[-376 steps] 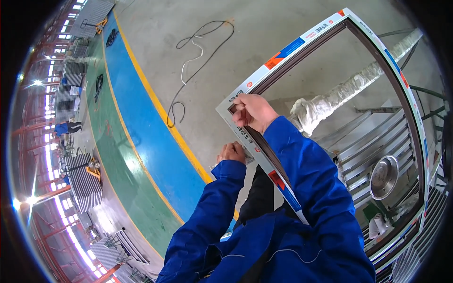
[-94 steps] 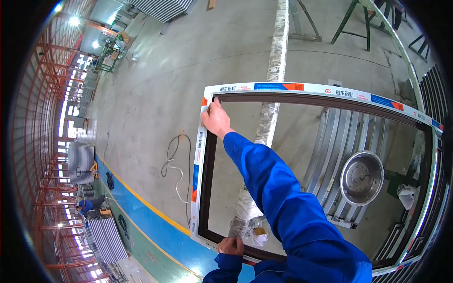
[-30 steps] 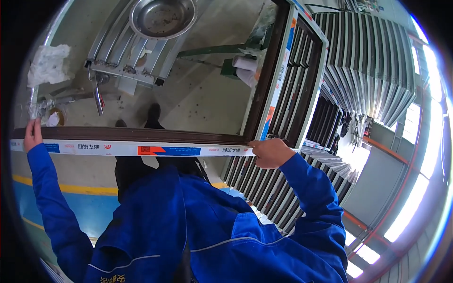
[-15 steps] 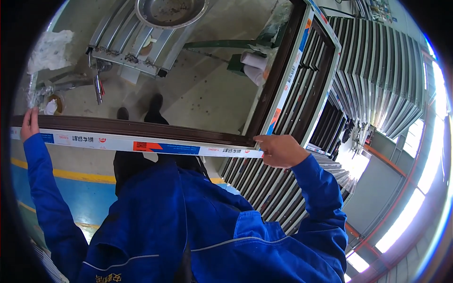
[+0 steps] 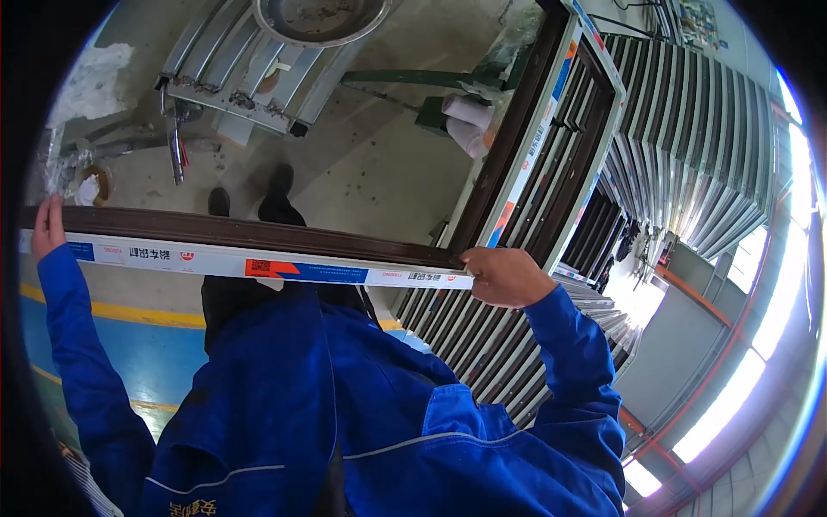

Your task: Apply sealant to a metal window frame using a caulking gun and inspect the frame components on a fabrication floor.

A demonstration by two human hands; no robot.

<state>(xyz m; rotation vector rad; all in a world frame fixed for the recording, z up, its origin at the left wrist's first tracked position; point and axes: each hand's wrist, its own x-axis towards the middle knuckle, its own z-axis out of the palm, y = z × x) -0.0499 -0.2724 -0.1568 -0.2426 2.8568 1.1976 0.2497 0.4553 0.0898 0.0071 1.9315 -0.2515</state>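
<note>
A large dark brown window frame (image 5: pixel 345 245) spans in front of my body, its near bar edged with white protective tape printed in blue and orange. My left hand (image 5: pixel 50 227) grips the bar near its left end, fingers over the top edge. At the near right corner my right hand (image 5: pixel 510 276) is closed round the frame, thumb and finger on its upper face; the rest of its fingers are hidden underneath. From that corner another taped bar runs away to the far right. Through the opening the floor and my shoes (image 5: pixel 277 181) show.
Beyond the frame, a metal basin (image 5: pixel 323 21) rests on a slatted grey metal stand (image 5: pixel 228 99). A green metal bar (image 5: pixel 405 78) and white rolls (image 5: pixel 468 125) lie nearby. To the right stand stacked frames (image 5: pixel 689 129). A tape roll (image 5: pixel 96 185) is at far left.
The view has shifted slightly, and the frame appears a little further left with both hands still on it. My grips look the same.
</note>
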